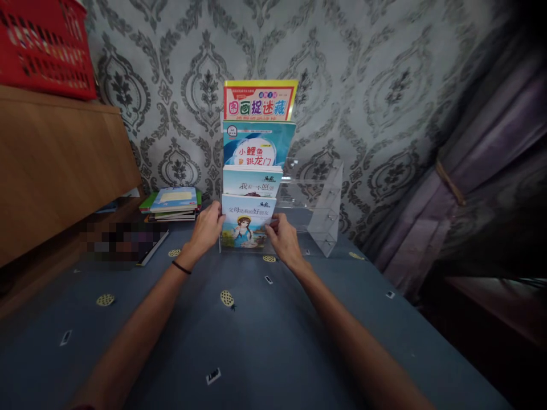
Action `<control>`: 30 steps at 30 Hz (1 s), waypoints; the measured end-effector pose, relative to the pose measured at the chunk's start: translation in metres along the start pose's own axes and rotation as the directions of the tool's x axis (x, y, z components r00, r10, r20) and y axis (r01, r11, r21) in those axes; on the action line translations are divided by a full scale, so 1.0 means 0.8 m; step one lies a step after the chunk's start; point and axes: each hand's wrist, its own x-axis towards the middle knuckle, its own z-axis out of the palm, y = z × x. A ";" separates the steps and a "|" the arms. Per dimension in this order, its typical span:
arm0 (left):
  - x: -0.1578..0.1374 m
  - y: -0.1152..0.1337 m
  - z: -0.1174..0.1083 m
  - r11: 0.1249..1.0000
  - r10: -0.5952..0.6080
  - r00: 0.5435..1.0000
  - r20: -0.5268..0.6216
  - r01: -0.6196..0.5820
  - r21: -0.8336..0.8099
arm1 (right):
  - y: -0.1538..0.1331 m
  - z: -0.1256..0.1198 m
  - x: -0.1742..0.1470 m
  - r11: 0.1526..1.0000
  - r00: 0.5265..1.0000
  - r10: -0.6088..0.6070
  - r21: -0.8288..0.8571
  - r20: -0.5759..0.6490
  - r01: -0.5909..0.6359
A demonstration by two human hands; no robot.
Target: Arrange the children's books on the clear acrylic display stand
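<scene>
A clear tiered display rack [325, 213] stands against the wall with books stepped up its left side. In the lowest tier is a pale-blue book [244, 228] with a girl in a hat on its cover. My left hand [208, 226] is closed at its left edge, a dark band round the wrist. At the lower right edge, my right hand [284, 236] pinches the same book between thumb and fingers. Behind it rise a light-blue book [252, 181], a teal book [258, 142] and a yellow-edged red and pink book [260, 101].
Left of the rack lies a stack of books [173, 202], with a dark book [151, 249] in front, partly blurred. A wooden cabinet [64, 171] with a red basket [47, 51] on top borders the left. A tied curtain [427, 228] hangs right of the blue tabletop [273, 341].
</scene>
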 end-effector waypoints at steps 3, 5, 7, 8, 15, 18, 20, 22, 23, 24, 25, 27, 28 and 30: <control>0.000 0.000 -0.001 1.000 0.011 1.000 -0.002 -0.011 -0.001 | 0.000 0.000 0.000 1.000 1.000 0.006 0.016 -0.010 -0.006; 0.000 0.000 -0.002 1.000 0.023 1.000 -0.001 -0.023 -0.004 | 0.000 0.000 -0.001 1.000 1.000 0.008 0.026 -0.013 -0.007; 0.001 -0.001 -0.004 0.999 0.034 0.999 0.000 -0.034 -0.010 | 0.000 0.000 -0.001 0.999 1.000 0.008 0.035 -0.014 -0.008; 0.001 -0.001 -0.004 0.999 0.036 0.999 0.000 -0.036 -0.014 | 0.001 0.000 -0.001 0.999 1.000 0.009 0.040 -0.015 -0.009; 0.002 -0.001 -0.003 0.998 0.021 1.000 0.007 -0.020 -0.054 | 0.002 0.003 0.000 0.996 0.999 0.036 0.078 -0.026 -0.033; 0.002 -0.003 -0.002 0.998 0.019 1.000 0.015 -0.018 -0.059 | 0.002 0.004 0.000 0.995 0.999 0.041 0.090 -0.030 -0.039; 0.002 -0.004 -0.001 0.998 0.017 1.000 0.016 -0.016 -0.058 | 0.001 0.003 0.000 0.995 0.999 0.044 0.094 -0.031 -0.041; 0.002 -0.004 -0.001 0.999 0.018 1.000 0.017 -0.017 -0.050 | 0.002 0.003 0.000 0.994 0.998 0.046 0.096 -0.031 -0.043; 0.002 -0.004 0.000 0.999 0.017 1.000 0.017 -0.016 -0.045 | 0.002 0.003 0.000 0.994 0.998 0.047 0.098 -0.030 -0.044; 0.002 -0.004 0.000 0.999 0.015 1.000 0.017 -0.015 -0.038 | 0.002 0.002 0.000 0.994 0.998 0.048 0.100 -0.028 -0.045; 0.002 -0.003 -0.001 0.999 0.013 1.000 0.016 -0.012 -0.030 | 0.002 0.002 0.000 0.994 0.998 0.049 0.102 -0.027 -0.046; 0.002 -0.002 -0.001 1.000 0.006 1.000 0.011 -0.006 -0.014 | 0.003 0.002 0.001 0.993 0.998 0.052 0.105 -0.026 -0.049; 0.001 -0.001 -0.002 1.000 0.002 1.000 0.008 -0.002 -0.006 | 0.003 0.002 0.001 0.993 0.998 0.054 0.106 -0.026 -0.051; 0.001 0.000 -0.003 1.000 -0.006 1.000 0.007 0.006 0.005 | 0.003 0.001 0.001 0.993 0.998 0.056 0.106 -0.024 -0.053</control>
